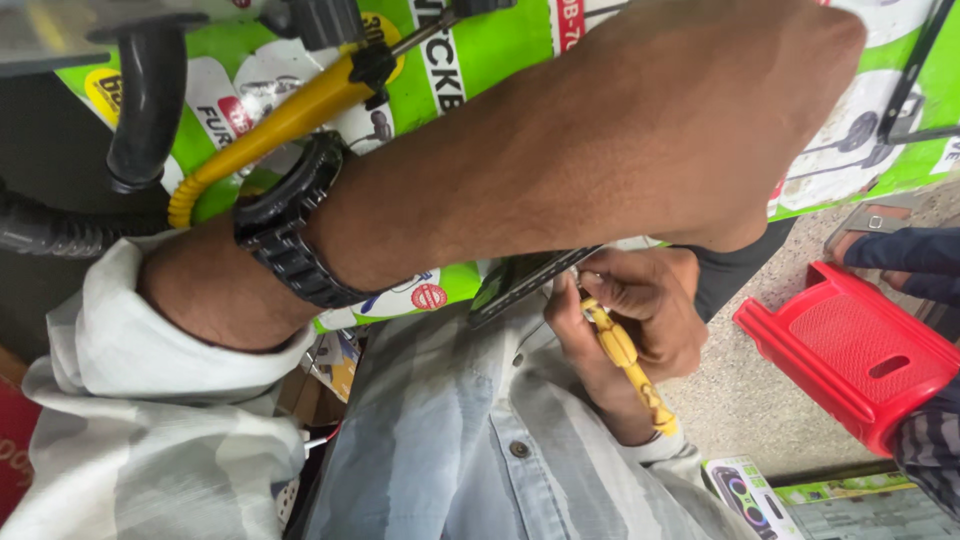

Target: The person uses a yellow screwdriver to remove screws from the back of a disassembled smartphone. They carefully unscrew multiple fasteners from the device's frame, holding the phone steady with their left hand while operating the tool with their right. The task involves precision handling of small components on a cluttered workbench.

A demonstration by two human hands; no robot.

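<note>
My right hand (640, 320) is clenched around a yellow-handled screwdriver (628, 362), its tip at the edge of a dark phone (525, 280) held low at centre, against my shirt. My left hand (720, 110) crosses above it; I cannot tell its grip. A black wristwatch (290, 225) sits on that forearm. A red stool (850, 350) stands at right.

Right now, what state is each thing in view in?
Left hand: curled, grip hidden.
Right hand: fingers closed round yellow-handled screwdriver.
Dark flat device: tilted, partly hidden under the left forearm.
Black wristwatch: strapped on left wrist.
Red plastic stool: upright, nothing on it.
</note>
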